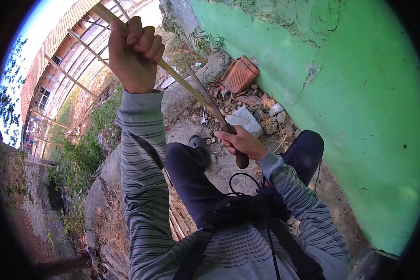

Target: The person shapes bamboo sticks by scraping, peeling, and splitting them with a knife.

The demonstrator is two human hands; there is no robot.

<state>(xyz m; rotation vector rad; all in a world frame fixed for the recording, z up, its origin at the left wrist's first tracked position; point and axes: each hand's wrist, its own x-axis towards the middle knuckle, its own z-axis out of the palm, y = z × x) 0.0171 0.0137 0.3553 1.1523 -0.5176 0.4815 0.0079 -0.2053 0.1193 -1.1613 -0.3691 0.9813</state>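
My left hand (pixel 137 53) is raised at the upper left, its fingers wrapped round a long, pale bamboo strip (pixel 184 83). The strip slants down to the right towards my other hand. Near the middle of the view, my right hand (pixel 242 142) is closed on the dark wooden handle (pixel 242 159) of a knife. The knife's narrow blade (pixel 201 88) points up and to the left, close beside the strip's lower end. Whether blade and strip touch cannot be made out, and the strip's lower tip is hidden near my right hand.
A green wall (pixel 359 116) rises on the right. Along its foot lie an orange-red clay block (pixel 240 74), a pale stone block (pixel 244 120) and rubble. Plants (pixel 81 156) and a large rock (pixel 112 165) are at the left. A black cable (pixel 240 174) loops over my lap.
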